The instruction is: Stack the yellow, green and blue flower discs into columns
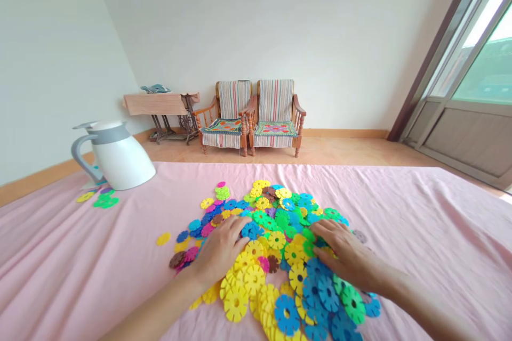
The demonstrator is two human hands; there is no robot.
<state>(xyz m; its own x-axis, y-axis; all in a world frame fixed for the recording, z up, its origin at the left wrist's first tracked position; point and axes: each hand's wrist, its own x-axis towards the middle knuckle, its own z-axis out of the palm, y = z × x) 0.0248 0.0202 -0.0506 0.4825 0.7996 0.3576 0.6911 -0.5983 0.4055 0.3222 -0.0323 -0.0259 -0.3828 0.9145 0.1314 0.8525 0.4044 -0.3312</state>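
Note:
A loose heap of notched plastic discs [277, 240] in yellow, blue, green, pink and brown spreads over the pink cloth in front of me. My left hand [224, 248] rests on the heap's left part, fingers stretched and thumb apart, close to a blue disc [251, 230]. On the right side, my right hand [342, 248] lies over the discs with its thumb away from the slightly bent fingers. A green disc [309, 248] shows just left of that thumb and fingers. Neither hand visibly lifts a disc; those beneath the palms are hidden.
A white jug [122, 159] with a grey handle stands at the left on the pink cloth [416, 208]. Green discs [106, 201] lie near its base. Beyond the table are two wooden armchairs [276, 101], a cloth-covered sewing table [158, 104] and a door [466, 128].

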